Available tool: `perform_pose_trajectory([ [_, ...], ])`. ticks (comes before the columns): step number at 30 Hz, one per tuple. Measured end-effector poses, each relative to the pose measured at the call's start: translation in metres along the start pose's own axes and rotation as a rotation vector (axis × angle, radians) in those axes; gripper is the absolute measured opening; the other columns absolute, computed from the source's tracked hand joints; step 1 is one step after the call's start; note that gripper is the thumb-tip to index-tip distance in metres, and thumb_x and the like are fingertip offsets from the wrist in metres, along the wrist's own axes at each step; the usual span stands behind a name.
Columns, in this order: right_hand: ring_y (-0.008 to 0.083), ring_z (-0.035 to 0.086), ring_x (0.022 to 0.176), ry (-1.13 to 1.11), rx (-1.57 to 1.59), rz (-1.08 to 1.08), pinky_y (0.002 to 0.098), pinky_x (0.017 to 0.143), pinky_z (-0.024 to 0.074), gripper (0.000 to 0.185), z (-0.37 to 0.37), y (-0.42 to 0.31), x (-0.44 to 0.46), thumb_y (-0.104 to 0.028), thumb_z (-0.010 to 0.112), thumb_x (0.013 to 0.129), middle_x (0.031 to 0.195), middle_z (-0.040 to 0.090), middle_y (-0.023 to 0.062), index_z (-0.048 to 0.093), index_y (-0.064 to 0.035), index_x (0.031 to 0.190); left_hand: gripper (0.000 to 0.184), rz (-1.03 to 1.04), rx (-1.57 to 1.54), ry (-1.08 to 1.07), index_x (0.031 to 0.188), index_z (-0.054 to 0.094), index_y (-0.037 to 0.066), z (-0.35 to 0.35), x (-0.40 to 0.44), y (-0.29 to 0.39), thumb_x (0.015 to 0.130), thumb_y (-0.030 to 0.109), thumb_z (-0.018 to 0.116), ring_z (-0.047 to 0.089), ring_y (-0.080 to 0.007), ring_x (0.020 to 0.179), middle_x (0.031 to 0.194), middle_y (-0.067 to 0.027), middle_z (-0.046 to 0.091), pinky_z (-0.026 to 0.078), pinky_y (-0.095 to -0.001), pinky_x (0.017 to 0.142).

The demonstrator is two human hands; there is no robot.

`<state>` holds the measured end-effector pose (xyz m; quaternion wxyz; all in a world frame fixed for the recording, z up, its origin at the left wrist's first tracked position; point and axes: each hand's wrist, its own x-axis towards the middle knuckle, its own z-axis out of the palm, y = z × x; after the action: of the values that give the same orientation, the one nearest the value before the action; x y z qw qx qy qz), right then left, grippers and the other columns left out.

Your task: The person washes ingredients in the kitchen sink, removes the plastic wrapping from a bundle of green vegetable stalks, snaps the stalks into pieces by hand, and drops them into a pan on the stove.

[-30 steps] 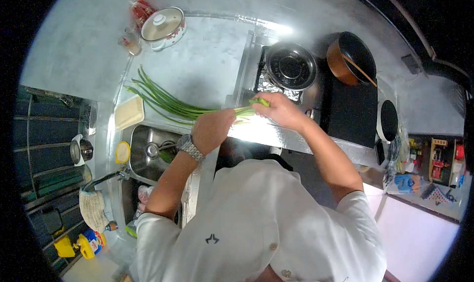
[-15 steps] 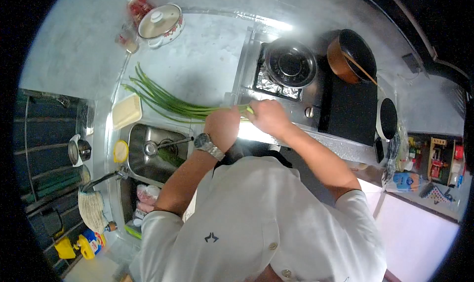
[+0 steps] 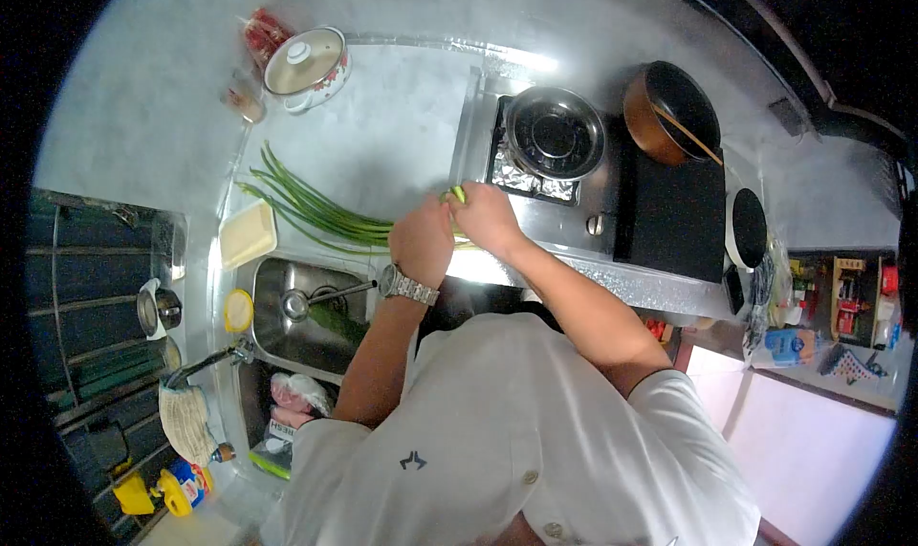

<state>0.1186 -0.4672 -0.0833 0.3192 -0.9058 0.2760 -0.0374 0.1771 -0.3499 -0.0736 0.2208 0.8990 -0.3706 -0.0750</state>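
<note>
A bunch of long, thin green stalks (image 3: 330, 216) lies fanned out on the pale counter, its near end running into my left hand (image 3: 422, 237). Fingers of that hand, with a metal watch at the wrist, are closed around the stalks. Right beside it, my right hand (image 3: 488, 219) is closed with a bright green stalk end (image 3: 457, 194) poking out by its thumb. Both hands nearly touch, so the stretch of stalk between them is mostly hidden. Whether the stalks are beans or scapes I cannot tell.
Left of my arms is a steel sink (image 3: 296, 307), with a cream tray (image 3: 248, 234) on its far edge. A lidded white pot (image 3: 316, 77) stands at the back. Ahead to the right are a gas burner (image 3: 555, 135) and a copper-coloured pot (image 3: 655, 125) holding a wooden stick.
My right hand has shifted left, up against my left hand. The green stalk end beside the right thumb has moved left with it. The whole view has shifted slightly.
</note>
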Motion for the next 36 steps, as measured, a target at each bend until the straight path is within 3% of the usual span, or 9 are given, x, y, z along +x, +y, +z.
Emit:
perform_pose_trajectory([
  [8,0.0386,0.064,0.072,0.013,0.706,0.256,0.0439,0.069,0.0489,0.031,0.0,-0.014,-0.006,-0.027,0.06,0.088,0.075,0.065,0.0242,0.065,0.0038,0.085,0.023,-0.055,-0.163,0.134,0.089,0.056,0.003,-0.019,-0.007,0.018,0.097,0.024,0.048,0.06,-0.0445,0.069,0.073,-0.0216,0.061,0.045,-0.0535,0.06],
  [16,0.0326,0.065,0.069,-0.012,0.659,0.0,0.0403,0.064,0.0501,0.024,-0.028,-0.006,-0.026,-0.018,0.059,0.09,0.073,0.065,0.0195,0.064,0.0046,0.095,0.024,-0.063,-0.414,0.088,0.112,0.055,0.002,-0.006,-0.019,-0.002,0.099,0.019,0.044,0.062,-0.0419,0.071,0.082,-0.0227,0.064,0.047,-0.0494,0.062],
  [19,0.0292,0.062,0.066,0.128,0.505,-0.085,0.0382,0.063,0.0494,0.022,-0.019,0.001,-0.029,-0.015,0.059,0.09,0.074,0.064,0.0186,0.063,0.004,0.1,0.029,0.037,-0.493,0.188,0.122,0.052,0.005,-0.006,-0.022,0.017,0.096,0.015,0.046,0.06,-0.0404,0.062,0.068,-0.0209,0.06,0.043,-0.0497,0.055],
  [21,0.023,0.06,0.062,0.211,0.353,-0.131,0.0349,0.061,0.0485,0.023,-0.016,-0.001,-0.031,-0.014,0.059,0.091,0.074,0.064,0.0168,0.061,0.0036,0.105,0.039,-0.047,-0.651,0.041,0.134,0.045,0.001,-0.014,-0.025,0.026,0.098,0.013,0.042,0.064,-0.0401,0.08,0.086,-0.0249,0.063,0.049,-0.0449,0.068],
  [23,0.0413,0.063,0.071,0.304,0.389,-0.142,0.0446,0.062,0.0499,0.018,-0.015,-0.007,-0.043,-0.015,0.06,0.089,0.076,0.064,0.0234,0.063,0.0023,0.094,0.041,-0.004,-0.61,0.089,0.137,0.044,0.003,-0.011,-0.029,0.03,0.097,0.013,0.043,0.062,-0.0402,0.073,0.081,-0.0241,0.062,0.047,-0.0463,0.063],
  [29,0.0418,0.063,0.07,0.295,0.409,-0.163,0.0454,0.06,0.0496,0.016,-0.013,-0.001,-0.049,-0.015,0.061,0.088,0.076,0.063,0.0239,0.062,0.0011,0.092,0.046,0.055,-0.579,0.113,0.14,0.041,0.007,-0.007,-0.036,0.03,0.096,0.014,0.045,0.059,-0.0404,0.064,0.077,-0.0235,0.061,0.044,-0.0481,0.057],
  [31,0.0411,0.064,0.07,0.246,0.419,-0.106,0.0444,0.061,0.0503,0.017,-0.018,0.001,-0.047,-0.015,0.062,0.088,0.077,0.064,0.0239,0.063,0.0011,0.094,0.045,0.074,-0.575,0.12,0.14,0.041,0.007,-0.011,-0.028,0.025,0.095,0.014,0.045,0.059,-0.0399,0.064,0.076,-0.0231,0.061,0.044,-0.0479,0.057],
  [34,0.0379,0.064,0.068,0.12,0.325,-0.229,0.0416,0.064,0.0509,0.025,-0.044,0.009,-0.046,-0.023,0.063,0.087,0.077,0.065,0.0216,0.064,0.0013,0.093,0.037,0.09,-0.337,-0.219,0.131,0.051,0.007,-0.034,-0.023,0.005,0.095,0.014,0.047,0.061,-0.035,0.066,0.075,-0.0183,0.061,0.045,-0.0451,0.058],
  [36,0.0356,0.065,0.071,-0.226,0.228,-0.151,0.0412,0.066,0.05,0.026,-0.073,0.009,-0.043,-0.028,0.061,0.088,0.079,0.065,0.0206,0.066,-0.0026,0.094,0.032,0.275,-0.351,-0.088,0.125,0.055,0.006,-0.034,-0.021,-0.007,0.094,0.014,0.049,0.061,-0.0354,0.069,0.08,-0.0191,0.062,0.047,-0.0443,0.06],
])
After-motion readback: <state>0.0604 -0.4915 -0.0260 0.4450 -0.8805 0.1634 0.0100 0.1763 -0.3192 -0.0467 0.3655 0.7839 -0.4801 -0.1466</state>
